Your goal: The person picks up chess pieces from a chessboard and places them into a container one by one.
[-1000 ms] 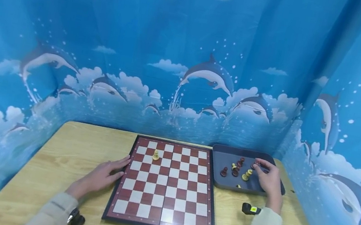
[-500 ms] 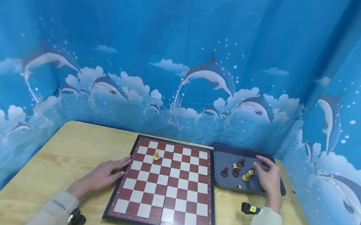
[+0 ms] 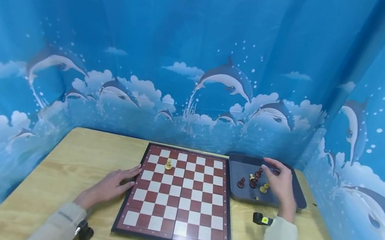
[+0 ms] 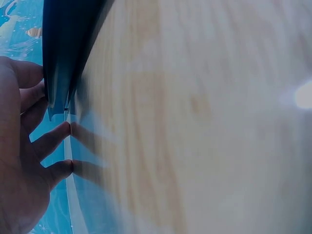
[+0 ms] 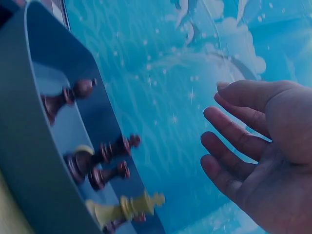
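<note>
My left hand [image 3: 108, 187] lies on the table with its fingertips against the left edge of the chessboard [image 3: 182, 214]. In the left wrist view its fingers touch the dark side of the board [image 4: 61, 53]. A single cream chess piece [image 3: 168, 164] stands upright near the board's far left. Over the grey tray [image 3: 245, 158], my right hand [image 3: 282, 186] hovers with thumb and fingers apart and nothing held. In the right wrist view a cream king [image 5: 130, 207], a dark king [image 5: 117, 149] and a dark bishop [image 5: 68, 97] stand in the tray, apart from the fingers.
The tray adjoins the board's right side and holds several dark and cream pieces. Blue dolphin-print curtains [image 3: 128, 113] enclose the back and sides of the wooden table [image 3: 95, 150]. Each wrist wears a small black camera [image 3: 85, 233].
My right hand has drawn away from a dark piece at the tray's right and moved left above the other pieces, its fingers spreading slightly. The left hand stays at the board's edge.
</note>
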Motion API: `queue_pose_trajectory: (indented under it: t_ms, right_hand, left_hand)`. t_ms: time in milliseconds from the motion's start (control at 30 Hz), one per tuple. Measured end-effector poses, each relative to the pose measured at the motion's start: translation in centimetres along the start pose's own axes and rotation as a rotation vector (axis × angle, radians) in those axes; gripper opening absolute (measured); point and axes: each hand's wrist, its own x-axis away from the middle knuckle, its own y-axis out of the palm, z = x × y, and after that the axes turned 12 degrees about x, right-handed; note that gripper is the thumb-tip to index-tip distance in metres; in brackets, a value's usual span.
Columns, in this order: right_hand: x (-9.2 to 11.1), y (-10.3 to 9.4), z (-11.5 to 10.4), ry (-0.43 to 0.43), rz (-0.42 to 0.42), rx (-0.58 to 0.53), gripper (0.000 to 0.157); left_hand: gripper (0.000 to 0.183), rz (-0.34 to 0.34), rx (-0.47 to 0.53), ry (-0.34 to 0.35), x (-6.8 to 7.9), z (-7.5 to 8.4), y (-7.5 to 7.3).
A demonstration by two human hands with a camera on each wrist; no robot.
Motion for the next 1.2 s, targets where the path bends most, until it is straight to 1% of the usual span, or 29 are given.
queue_pose_trajectory:
  t_ms: [100,200,300,467,533,600,733,833,933,1000,1200]
  right_hand:
    - [-0.1,0.4,-1.1,-0.040,-0.029,-0.018,0.038]
    - [-0.3,0.9,-2.1,-0.077,-0.053,-0.035,0.038]
    - [-0.6,1.6,-3.1,-0.120,-0.097,-0.074,0.037]
    - [-1.1,3.4,-4.8,-0.141,-0.208,-0.178,0.040]
    - [-1.2,4.5,-5.7,-0.146,-0.259,-0.208,0.039]
    - [-1.2,5.7,-6.7,-0.171,-0.311,-0.223,0.035]
    - [-0.9,7.8,-9.6,-0.222,-0.469,-0.236,0.030]
    - [-0.9,9.1,-11.7,-0.240,-0.613,-0.240,0.031]
    - [-1.0,10.5,-12.9,-0.259,-0.697,-0.234,0.030]
    - [-1.3,11.7,-13.3,-0.273,-0.712,-0.239,0.030]
    - [-2.2,15.3,-12.9,-0.303,-0.684,-0.227,0.030]
  left_hand:
    - [0.051,-0.002,0.003,-0.003,-0.1,0.0,0.0]
    - [0.051,0.000,0.003,-0.002,-0.2,0.1,0.0]
    - [0.050,0.000,0.005,0.007,-0.3,0.2,-0.1]
    - [0.050,0.002,-0.004,0.013,-0.4,0.1,0.1]
    - [0.050,0.003,-0.006,0.017,-0.4,0.0,0.2]
    - [0.050,0.003,-0.001,0.023,-0.5,0.0,0.2]
    - [0.050,0.007,-0.003,0.027,-0.3,0.1,0.1]
    - [0.050,0.011,0.002,0.027,-0.2,0.2,-0.1]
    - [0.050,0.010,0.001,0.022,-0.1,0.2,-0.1]
    - [0.050,0.008,0.005,0.018,0.0,0.2,-0.1]
    - [0.050,0.006,0.009,0.017,0.2,0.1,0.0]
